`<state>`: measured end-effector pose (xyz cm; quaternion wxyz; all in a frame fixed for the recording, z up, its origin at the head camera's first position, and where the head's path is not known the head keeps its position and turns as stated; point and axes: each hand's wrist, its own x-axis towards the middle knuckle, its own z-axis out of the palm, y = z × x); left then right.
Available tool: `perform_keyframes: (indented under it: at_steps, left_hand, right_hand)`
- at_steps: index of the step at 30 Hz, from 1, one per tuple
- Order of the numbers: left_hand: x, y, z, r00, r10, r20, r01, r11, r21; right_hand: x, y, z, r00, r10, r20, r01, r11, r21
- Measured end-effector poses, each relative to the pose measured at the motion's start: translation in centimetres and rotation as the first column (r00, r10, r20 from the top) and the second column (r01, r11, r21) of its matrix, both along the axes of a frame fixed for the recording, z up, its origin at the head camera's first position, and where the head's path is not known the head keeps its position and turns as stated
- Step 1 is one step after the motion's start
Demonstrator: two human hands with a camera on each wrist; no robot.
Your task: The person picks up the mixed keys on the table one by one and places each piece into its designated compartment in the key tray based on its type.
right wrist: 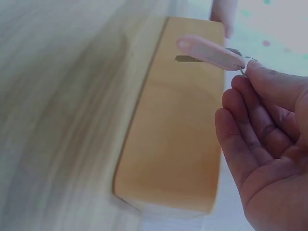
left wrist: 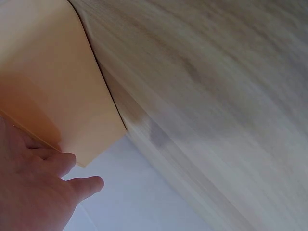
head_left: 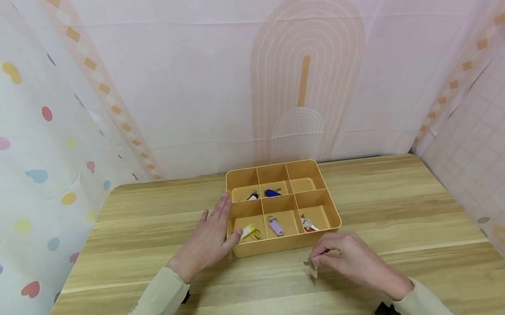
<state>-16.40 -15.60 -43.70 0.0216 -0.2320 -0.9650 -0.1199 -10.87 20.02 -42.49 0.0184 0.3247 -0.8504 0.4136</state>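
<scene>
A yellow-orange sorting box [head_left: 281,244] with six compartments stands on the table. My left hand [head_left: 204,241] rests along its left side, fingers fairly straight and fingertips at the rim. Just in front of the box's right corner, my right hand [head_left: 354,259] pinches a key ring between thumb and forefinger. From that ring hang a pale pink key tag [right wrist: 209,52] and a key [right wrist: 186,59]. Across the front row lie a yellow key tag [head_left: 248,230], a lilac key tag [head_left: 275,226] and a red-and-clear tag with keys [head_left: 308,224].
In the back row sit a white-and-black tag [head_left: 253,196] at the left and a blue key tag [head_left: 272,193] in the middle. The wood-grain table [head_left: 151,225] extends to both sides. A patterned cloth [head_left: 194,93] hangs behind it.
</scene>
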Motion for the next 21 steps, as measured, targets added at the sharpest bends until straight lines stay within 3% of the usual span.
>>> perform_keyframes:
  at_steps: [15, 21]
  left_hand:
    - [0.0, 0.0, 0.0, 1.000, -0.002, -0.016, 0.002, 1.000, -0.001]
    - [0.0, 0.0, 0.0, 1.000, -0.004, -0.012, 0.004, 1.000, 0.007]
  right_hand:
    - [-0.3, 1.2, 3.2, 0.993, -0.109, -0.055, 0.104, 0.991, -0.082]
    - [-0.8, 1.4, 4.3, 0.987, -0.158, -0.033, 0.154, 0.983, -0.096]
